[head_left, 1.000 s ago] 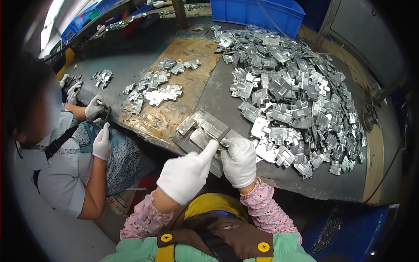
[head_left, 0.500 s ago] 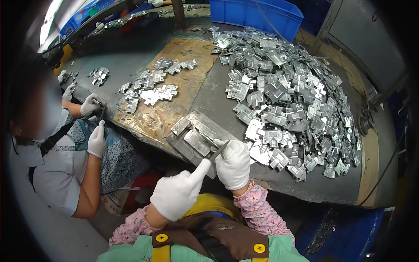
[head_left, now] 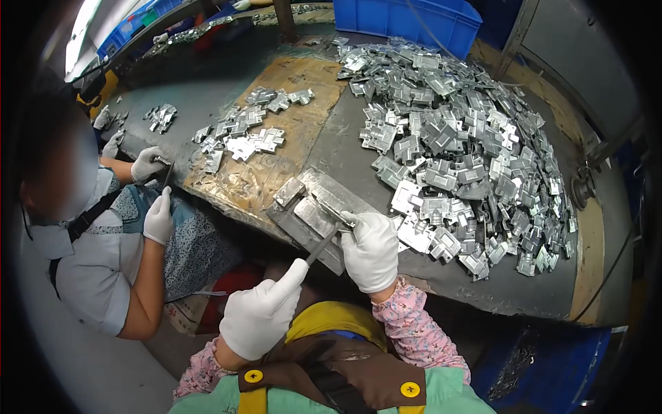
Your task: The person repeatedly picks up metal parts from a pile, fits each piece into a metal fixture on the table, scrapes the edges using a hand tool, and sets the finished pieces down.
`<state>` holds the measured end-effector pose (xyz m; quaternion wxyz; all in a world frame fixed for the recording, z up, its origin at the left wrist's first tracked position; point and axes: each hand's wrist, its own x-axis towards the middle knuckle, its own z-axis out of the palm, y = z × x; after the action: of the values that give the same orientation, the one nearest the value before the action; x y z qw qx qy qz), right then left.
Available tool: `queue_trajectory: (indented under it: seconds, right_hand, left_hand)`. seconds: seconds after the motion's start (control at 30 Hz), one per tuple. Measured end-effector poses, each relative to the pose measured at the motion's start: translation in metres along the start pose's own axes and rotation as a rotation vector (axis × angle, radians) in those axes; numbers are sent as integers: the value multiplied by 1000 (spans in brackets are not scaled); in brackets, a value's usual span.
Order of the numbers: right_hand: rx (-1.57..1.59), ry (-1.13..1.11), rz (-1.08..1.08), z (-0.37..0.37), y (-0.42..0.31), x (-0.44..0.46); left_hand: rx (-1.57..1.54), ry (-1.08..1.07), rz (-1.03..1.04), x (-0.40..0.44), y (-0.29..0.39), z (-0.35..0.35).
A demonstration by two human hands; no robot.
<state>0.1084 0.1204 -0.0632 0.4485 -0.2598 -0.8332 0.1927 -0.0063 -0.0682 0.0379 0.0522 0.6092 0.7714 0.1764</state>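
My left hand (head_left: 261,314), in a white glove, is closed around a narrow dark file (head_left: 323,243), its index finger stretched along it. The file points up and right, its tip close to my right hand (head_left: 371,252). That hand, gloved as well, pinches a small metal casting (head_left: 347,219), mostly hidden by the fingers. Whether the file touches the casting, I cannot tell. Beneath them, a grey metal block (head_left: 290,222) with raised pieces lies at the table edge. A large heap of silvery castings (head_left: 441,131) is piled to the right of my hands.
A smaller group of castings (head_left: 241,147) lies on the worn brown board (head_left: 255,181). At left, a co-worker's gloved hands (head_left: 157,219) hold a thin dark tool and a small part. Behind the heap stands a blue bin (head_left: 407,21); another blue container (head_left: 545,369) is below the table.
My left hand has drawn back down and left with the file, so more of its blade shows. My right hand stays nearly in place with the casting.
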Motion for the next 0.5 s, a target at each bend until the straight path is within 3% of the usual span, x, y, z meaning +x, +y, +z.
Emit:
queue_trajectory:
  seconds: [0.23,0.4,0.43,0.5]
  right_hand:
    - [-17,-9,-4,-3,-1,4]
    - [-21,32,-81,-7,-5,8]
    - [-16,6,-14,-6,-5,4]
    - [-13,-35,29,-6,-9,4]
  left_hand:
    - [51,59,62,54,19,35]
    - [90,-58,25,30,17,17]
    - [104,-102,0,27,18,14]
    - [-30,43,60,36,16,31]
